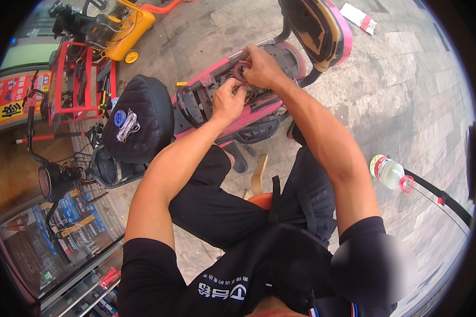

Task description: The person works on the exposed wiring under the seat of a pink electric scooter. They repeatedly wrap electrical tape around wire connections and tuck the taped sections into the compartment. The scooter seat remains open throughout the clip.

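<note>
Okay, right hand (262,66) grasps a reddish roll (236,72), probably tape, held over the exposed bay of the pink scooter (262,110). Left hand (229,99) sits just below it, thumb and fingers drawn together; can't tell whether they pinch a tape end, a wire or nothing.

Main risk: dropping the roll. It seems held near its rim, so a slip could send it down among the wires (255,94), awkward to fish out. Hands are working very close, so fingers could snag a wire and tug a connection loose. If that is tape, a loose or dirty end might stick to the wrong spot or wrap badly; the bay looks grimy. Any live lead there could short, though wire condition is too small to judge.

Also, the blue roll (119,117) and clear-wrapped bundle (128,127) lie loose on the rounded black seat (153,103); a forearm bump could knock them off. Bottle (388,173) on the paving is well apart, low concern.
</note>
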`<state>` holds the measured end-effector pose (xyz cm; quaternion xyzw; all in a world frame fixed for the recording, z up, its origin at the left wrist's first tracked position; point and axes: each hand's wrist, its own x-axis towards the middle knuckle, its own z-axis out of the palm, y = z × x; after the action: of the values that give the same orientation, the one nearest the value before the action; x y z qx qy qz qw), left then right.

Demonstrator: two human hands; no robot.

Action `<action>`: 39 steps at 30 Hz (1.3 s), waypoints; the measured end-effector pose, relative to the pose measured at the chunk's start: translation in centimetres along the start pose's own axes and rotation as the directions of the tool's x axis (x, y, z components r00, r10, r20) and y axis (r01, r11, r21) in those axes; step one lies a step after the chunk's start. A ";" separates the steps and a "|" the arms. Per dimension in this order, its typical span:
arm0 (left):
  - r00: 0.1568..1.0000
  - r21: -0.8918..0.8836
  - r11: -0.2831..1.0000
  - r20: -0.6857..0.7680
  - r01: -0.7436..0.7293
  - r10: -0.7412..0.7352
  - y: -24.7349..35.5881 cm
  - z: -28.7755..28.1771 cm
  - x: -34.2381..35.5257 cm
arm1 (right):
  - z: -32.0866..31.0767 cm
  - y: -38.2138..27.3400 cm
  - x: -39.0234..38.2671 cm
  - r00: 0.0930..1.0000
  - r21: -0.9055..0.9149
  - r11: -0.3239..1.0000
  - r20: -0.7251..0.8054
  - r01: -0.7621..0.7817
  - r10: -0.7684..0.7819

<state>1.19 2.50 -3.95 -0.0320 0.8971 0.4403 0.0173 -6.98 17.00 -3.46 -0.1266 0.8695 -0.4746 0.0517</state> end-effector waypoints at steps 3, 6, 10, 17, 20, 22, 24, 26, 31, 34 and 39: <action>0.999 0.009 1.000 0.028 0.026 -0.026 -0.7 -0.2 0.7 | -0.8 0.4 -0.5 0.999 0.111 0.993 0.018 0.028 -0.030; 0.998 -0.016 0.999 0.047 0.044 -0.043 -1.4 -0.3 1.6 | -1.4 0.9 -0.6 0.994 0.053 0.996 0.081 0.076 -0.080; 0.980 0.003 0.984 0.098 0.176 -0.176 -1.9 -0.6 2.8 | -1.6 1.4 -1.0 0.992 -0.019 0.994 0.071 0.103 -0.101; 0.942 -0.129 0.944 0.188 0.305 -0.279 -1.7 -1.0 4.4 | -2.2 0.5 -3.1 0.997 -0.063 0.997 0.063 -0.050 0.054; 0.875 -0.150 0.897 0.333 0.416 -0.351 -1.1 -1.9 4.9 | -1.9 0.4 -4.3 0.986 0.064 0.984 0.012 -0.167 0.167; 0.832 -0.146 0.871 0.404 0.470 -0.381 -0.7 -2.3 5.1 | -1.4 0.5 -5.0 0.972 0.180 0.957 -0.026 -0.226 0.235; 0.808 -0.150 0.855 0.439 0.497 -0.393 -0.3 -2.3 5.5 | -0.5 0.5 -5.5 0.943 0.305 0.902 -0.034 -0.305 0.331; 0.832 -0.285 0.815 0.414 0.505 -0.371 -0.2 -1.9 5.1 | 0.1 0.4 -5.8 0.931 0.399 0.860 -0.043 -0.317 0.363; 0.859 -0.459 0.740 0.394 0.492 -0.327 -0.5 -2.1 4.6 | -0.2 -0.1 -6.6 0.869 0.613 0.678 0.028 -0.406 0.495; 0.883 -0.529 0.718 0.377 0.452 -0.279 -0.5 -2.3 4.2 | -0.2 -0.6 -6.6 0.853 0.653 0.640 0.017 -0.405 0.522; 0.846 -0.532 0.666 0.416 0.523 -0.333 0.3 -2.2 3.6 | 0.7 -0.8 -6.5 0.833 0.716 0.591 -0.023 -0.372 0.553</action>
<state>-2.42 0.81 -2.54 -0.1849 0.6520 0.6959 0.2376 -0.47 17.77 -3.33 0.1932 0.6324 -0.7420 0.1102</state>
